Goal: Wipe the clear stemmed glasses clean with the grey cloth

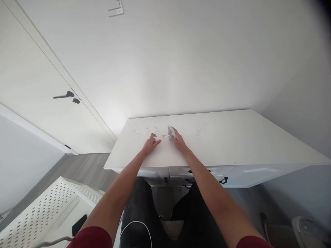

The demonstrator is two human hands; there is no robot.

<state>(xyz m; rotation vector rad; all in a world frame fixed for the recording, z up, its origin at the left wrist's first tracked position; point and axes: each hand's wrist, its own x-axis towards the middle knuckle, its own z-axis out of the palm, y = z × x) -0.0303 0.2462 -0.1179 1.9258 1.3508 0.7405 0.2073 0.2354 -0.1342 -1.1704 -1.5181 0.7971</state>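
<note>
Both hands are over a long white cabinet top point(227, 137). My right hand point(179, 141) is closed around a small grey-and-white object point(171, 131), whose kind is too small to make out. My left hand point(150, 144) lies a little to its left with the fingers curled, and a tiny pale thing shows between thumb and fingers. In the gap between the hands is a small thin pale piece point(164, 136). Several small clear bits point(156, 131) lie just beyond my left hand. Faint ring-shaped outlines point(201, 123) mark the surface.
A white wall rises behind the cabinet. To the left is a white door with a black handle point(63, 95). Dark-handled drawers point(190, 180) face my legs. At lower left stands a white perforated piece point(46, 210), with a dark phone-like object point(79, 224) nearby and a white cable point(137, 222).
</note>
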